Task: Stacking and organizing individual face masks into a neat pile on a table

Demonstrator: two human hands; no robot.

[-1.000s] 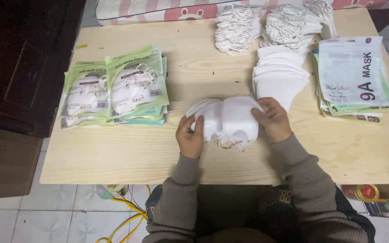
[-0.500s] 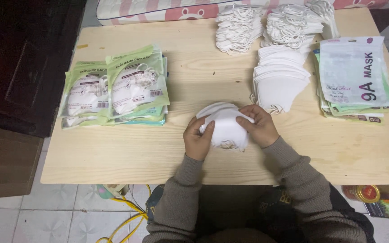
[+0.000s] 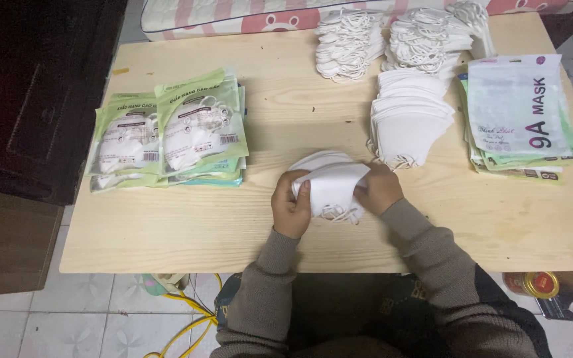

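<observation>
Near the front middle of the pale wooden table [image 3: 187, 219], both hands are closed around a small bundle of folded white face masks [image 3: 331, 185], gripping it from opposite ends: the left hand [image 3: 290, 207] wraps the near-left end with its fingers curled over the top, and the right hand [image 3: 379, 189] pinches the right end. The bundle looks very light and soft, a compressible stack of thin fabric layers that would fan apart or slide over one another if held loosely, so squeezing the folded edges from both sides seems the sound grip. Thin ear loops dangle from its lower edge and could snag; they are no place to take hold. Just beyond the right hand lies a taller stack of the same folded masks [image 3: 407, 122], and further back sit two heaps of tangled white masks with loops [image 3: 392, 40]. To the left lie filled green packets [image 3: 167, 132]; to the right a pile of flat empty pouches [image 3: 518, 113], slick-looking and likely slippery.
</observation>
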